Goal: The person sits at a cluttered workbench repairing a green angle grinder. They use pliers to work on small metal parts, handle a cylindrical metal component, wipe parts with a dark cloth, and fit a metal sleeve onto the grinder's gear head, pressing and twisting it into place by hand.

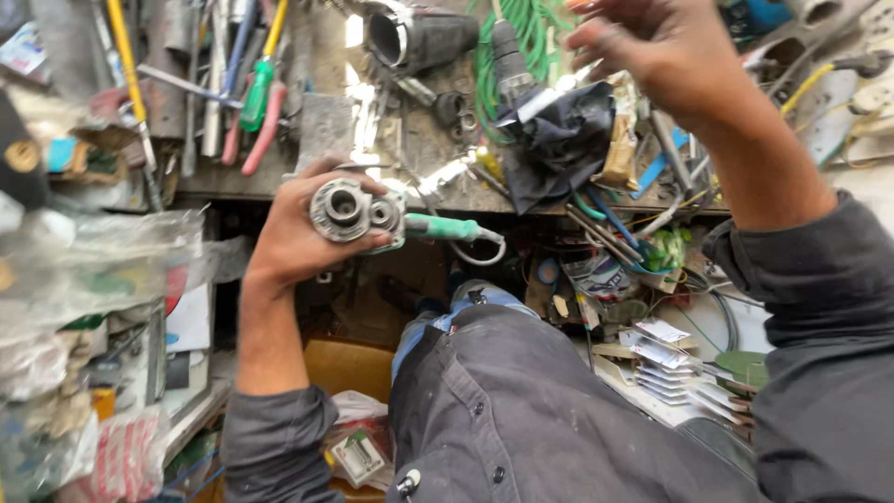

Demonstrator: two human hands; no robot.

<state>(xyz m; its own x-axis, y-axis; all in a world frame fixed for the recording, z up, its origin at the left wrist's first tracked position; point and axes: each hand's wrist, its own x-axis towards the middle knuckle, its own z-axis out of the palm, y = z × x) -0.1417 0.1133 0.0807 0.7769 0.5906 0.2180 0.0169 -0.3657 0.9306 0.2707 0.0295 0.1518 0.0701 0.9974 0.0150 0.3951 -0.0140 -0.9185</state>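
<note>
My left hand grips a green power tool by its head, with the round metal gear housing facing the camera and the green body pointing right, a cable loop at its end. My right hand is raised over the workbench at the top right, fingers loosely bent, close to a black cloth. I cannot see anything held in it. My dark grey sleeves and shirt fill the lower part of the view.
The workbench is crowded with screwdrivers, pliers, metal parts, a black cylindrical tool and green wire. Plastic bags lie at the left. Small cardboard packets and boxes sit below at the right.
</note>
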